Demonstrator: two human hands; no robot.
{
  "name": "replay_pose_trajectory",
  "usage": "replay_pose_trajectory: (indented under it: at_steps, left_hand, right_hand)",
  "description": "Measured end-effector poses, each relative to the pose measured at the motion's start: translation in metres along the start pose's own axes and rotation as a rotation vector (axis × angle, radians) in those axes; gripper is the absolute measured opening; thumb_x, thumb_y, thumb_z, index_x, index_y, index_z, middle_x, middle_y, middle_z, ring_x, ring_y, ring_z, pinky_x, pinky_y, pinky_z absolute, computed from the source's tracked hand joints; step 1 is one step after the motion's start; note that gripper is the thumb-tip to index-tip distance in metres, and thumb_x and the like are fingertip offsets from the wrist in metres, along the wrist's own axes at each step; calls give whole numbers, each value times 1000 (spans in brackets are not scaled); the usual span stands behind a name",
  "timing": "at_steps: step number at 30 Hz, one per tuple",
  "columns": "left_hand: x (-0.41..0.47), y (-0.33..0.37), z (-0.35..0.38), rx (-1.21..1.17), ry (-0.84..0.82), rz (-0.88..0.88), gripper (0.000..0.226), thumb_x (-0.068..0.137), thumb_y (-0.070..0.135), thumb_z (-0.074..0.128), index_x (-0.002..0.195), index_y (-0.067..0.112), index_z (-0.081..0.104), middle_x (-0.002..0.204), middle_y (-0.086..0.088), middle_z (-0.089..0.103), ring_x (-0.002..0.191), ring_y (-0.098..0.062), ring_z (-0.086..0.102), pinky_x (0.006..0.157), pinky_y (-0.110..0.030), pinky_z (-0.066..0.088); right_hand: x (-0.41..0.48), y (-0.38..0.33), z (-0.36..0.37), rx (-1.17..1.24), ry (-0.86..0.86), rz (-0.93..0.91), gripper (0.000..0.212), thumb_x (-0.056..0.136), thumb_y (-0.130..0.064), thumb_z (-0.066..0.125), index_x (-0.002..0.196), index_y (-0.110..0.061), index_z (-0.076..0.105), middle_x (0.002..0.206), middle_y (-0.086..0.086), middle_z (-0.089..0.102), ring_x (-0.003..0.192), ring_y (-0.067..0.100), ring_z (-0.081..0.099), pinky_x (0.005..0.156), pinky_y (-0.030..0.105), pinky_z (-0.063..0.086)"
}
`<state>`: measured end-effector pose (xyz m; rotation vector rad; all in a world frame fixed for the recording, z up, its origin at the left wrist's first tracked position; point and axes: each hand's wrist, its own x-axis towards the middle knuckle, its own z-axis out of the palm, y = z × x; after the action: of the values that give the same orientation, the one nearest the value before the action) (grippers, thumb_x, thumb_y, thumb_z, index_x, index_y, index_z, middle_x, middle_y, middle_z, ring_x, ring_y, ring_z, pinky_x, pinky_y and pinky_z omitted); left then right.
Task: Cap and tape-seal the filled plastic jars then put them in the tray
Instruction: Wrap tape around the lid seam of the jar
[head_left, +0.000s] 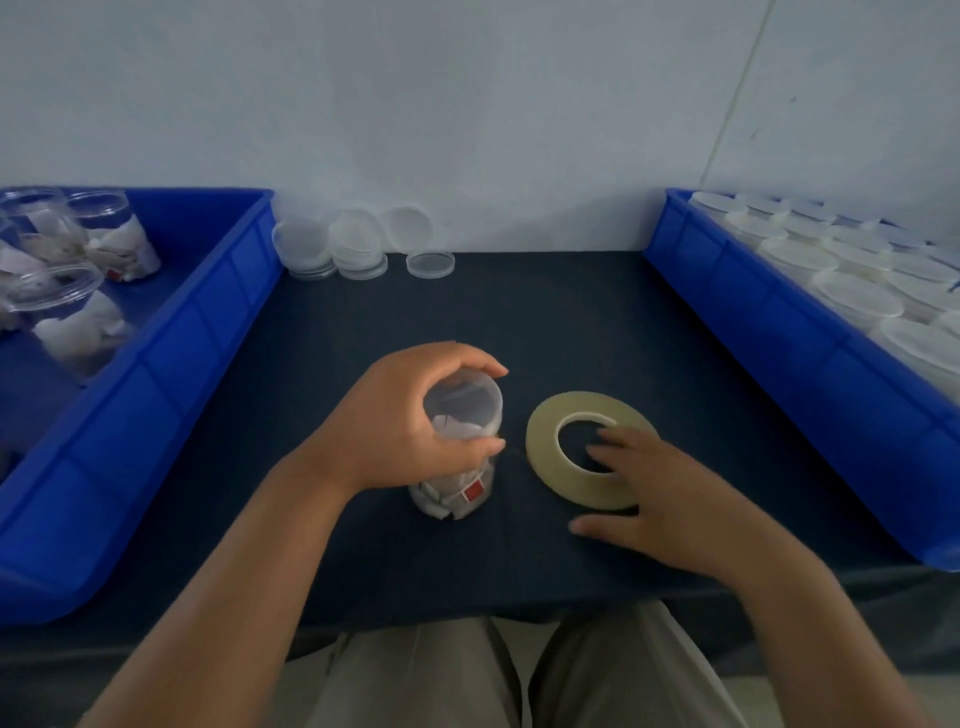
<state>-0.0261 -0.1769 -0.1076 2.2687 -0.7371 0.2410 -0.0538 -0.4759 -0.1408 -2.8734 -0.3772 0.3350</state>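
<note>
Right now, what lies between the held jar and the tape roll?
Only a narrow strip of bare dark tablecloth separates the jar and the tape roll, shown in the head view.

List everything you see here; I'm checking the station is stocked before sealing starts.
jar: one, clear, white contents, centre of cloth
tape roll: one, yellowish, flat right of jar
loose lids: several, clear, cloth's far edge
left tray: one, blue; holds open filled jars, several
right tray: one, blue; holds capped jars, many
cloth: one, dark blue, work surface
left hand: grips jar top
right hand: fingers rest on tape roll
</note>
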Motion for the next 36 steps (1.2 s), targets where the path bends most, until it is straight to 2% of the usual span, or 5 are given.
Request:
replay_pose_trajectory:
  at_steps: [10, 14, 20, 30, 36]
  left_hand:
    - [-19, 31, 0, 302, 350, 218, 62, 91, 60, 74, 130, 12, 70, 146, -2, 60, 140, -20, 53, 118, -46, 42]
    - [-37, 72, 31, 197, 463, 103, 50, 103, 52, 62, 138, 15, 65, 136, 13, 61, 128, -1, 56, 107, -22, 46]
    - [-43, 98, 49, 78, 286, -216, 78, 89, 82, 49, 155, 40, 45, 152, 28, 50, 139, 16, 38, 111, -25, 46]
    - [-37, 109, 41, -155, 376, -174, 11, 98, 48, 70, 100, 38, 73, 111, 29, 75, 99, 1, 73, 76, -19, 60]
    - [-46, 116, 56, 245, 400, -8, 16, 103, 42, 63, 98, 29, 70, 78, 22, 70, 61, 1, 65, 47, -26, 52]
  right_hand:
    - [-26, -1, 14, 304, 316, 5, 60, 74, -94, 44, 104, -45, 62, 101, -28, 63, 103, -4, 58, 72, 18, 47]
    - [-45, -19, 17, 499, 485, -57, 41, 76, -80, 56, 95, -44, 60, 110, -34, 58, 100, -4, 59, 73, 12, 46]
    - [-63, -29, 26, 514, 656, -212, 30, 84, -62, 61, 95, -34, 60, 95, -20, 59, 90, -1, 58, 75, 7, 43]
    - [-67, -25, 35, 559, 752, -396, 34, 84, -45, 65, 94, -13, 65, 93, -13, 61, 88, 7, 61, 70, 14, 45]
    - [-66, -36, 40, 793, 450, -383, 61, 99, -41, 61, 154, -35, 35, 93, -4, 60, 75, 21, 60, 62, 30, 51]
